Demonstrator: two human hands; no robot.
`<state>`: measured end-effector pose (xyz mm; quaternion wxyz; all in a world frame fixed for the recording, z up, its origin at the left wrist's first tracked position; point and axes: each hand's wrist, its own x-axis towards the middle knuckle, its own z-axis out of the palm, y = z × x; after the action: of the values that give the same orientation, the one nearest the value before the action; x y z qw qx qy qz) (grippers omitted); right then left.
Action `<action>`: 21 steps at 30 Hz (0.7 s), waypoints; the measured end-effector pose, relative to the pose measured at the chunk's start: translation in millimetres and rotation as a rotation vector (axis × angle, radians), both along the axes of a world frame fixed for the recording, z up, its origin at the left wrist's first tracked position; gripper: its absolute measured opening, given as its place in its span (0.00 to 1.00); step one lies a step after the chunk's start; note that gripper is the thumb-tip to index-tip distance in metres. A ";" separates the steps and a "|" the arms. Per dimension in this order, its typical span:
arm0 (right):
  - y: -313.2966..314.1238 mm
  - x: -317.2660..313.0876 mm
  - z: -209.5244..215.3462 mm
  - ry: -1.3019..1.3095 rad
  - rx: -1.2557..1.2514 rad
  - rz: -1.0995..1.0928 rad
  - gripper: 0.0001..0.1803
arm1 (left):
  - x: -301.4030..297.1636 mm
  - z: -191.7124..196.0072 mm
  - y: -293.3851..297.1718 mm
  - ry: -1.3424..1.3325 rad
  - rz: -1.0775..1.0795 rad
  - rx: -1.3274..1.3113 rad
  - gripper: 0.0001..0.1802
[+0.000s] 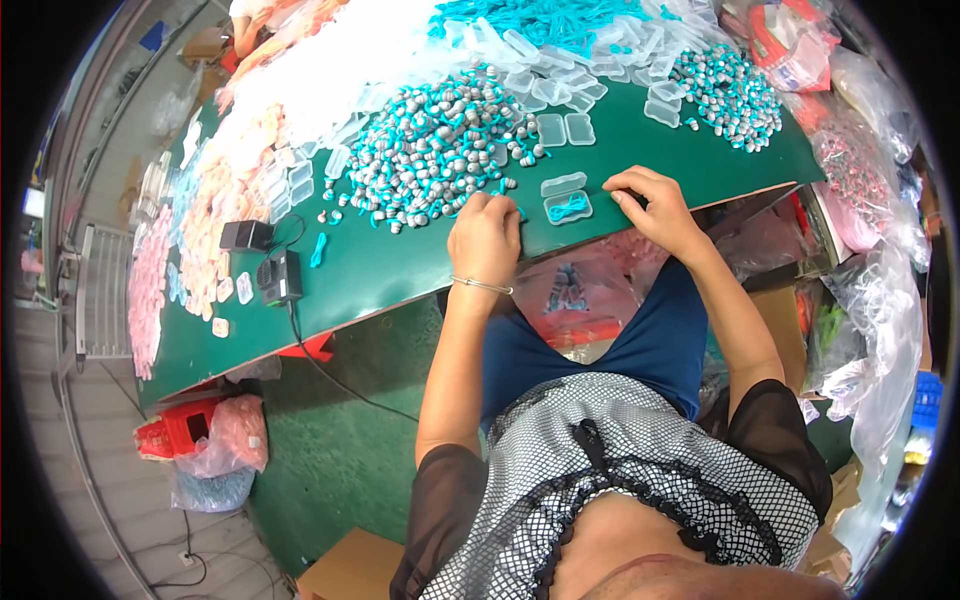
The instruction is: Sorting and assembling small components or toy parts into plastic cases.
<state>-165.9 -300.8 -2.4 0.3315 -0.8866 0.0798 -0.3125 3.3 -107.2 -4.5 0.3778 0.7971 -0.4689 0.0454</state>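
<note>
A small clear plastic case (566, 184) lies with its lid open near the table's front edge, a coiled teal cord (569, 207) inside it. To its left, my left hand (487, 238) rests at the edge of a heap of small grey-and-teal plugs (430, 145) that look like earplugs. Its fingers are curled closed, and a bit of teal shows beside the fingertips; what they hold is hidden. My right hand (655, 205) is just right of the case, thumb and forefinger apart with nothing visible between them.
Clear cases (565, 129) and a teal cord pile (545, 25) cover the back of the green table (400, 265). More plugs (730, 95) lie at right. Pale pink pieces (210, 240) and a black adapter (279, 277) with a cable are at left. Plastic bags (870, 270) crowd the right side.
</note>
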 end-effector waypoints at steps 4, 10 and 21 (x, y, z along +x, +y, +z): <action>-20.6 -14.8 -2.1 -0.028 -0.002 -0.099 0.07 | 7.0 -14.6 5.0 -0.021 0.014 -0.008 0.05; -91.9 -35.8 -10.6 -0.063 -0.187 -0.578 0.05 | 6.4 -19.8 8.4 0.017 0.033 -0.034 0.06; -149.5 -10.6 -22.5 0.275 -0.264 -0.820 0.09 | 4.0 -19.6 9.3 0.013 -0.063 -0.092 0.06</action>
<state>-176.5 -450.3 -24.9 0.0505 -0.8498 0.4272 -0.3046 7.3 -97.9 -24.1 0.4183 0.7639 -0.4888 0.0498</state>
